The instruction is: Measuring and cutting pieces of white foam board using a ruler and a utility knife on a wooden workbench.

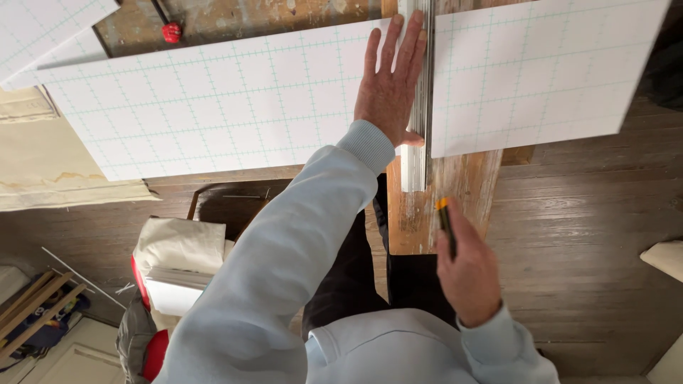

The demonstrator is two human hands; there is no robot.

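Right hand [466, 274] grips slim knife [446, 224] — left hand [388, 85] flat.

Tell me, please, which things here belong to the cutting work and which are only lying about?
In use: left hand flat on gridded board; metal straightedge; wooden plank; knife in right hand.
Lying about: red clamp knob; cloth bag; wooden sticks.

Pale blue sweatshirt, long sleeves with ribbed cuffs, dark trousers, bare left hand [388, 89], bare right hand [466, 274]
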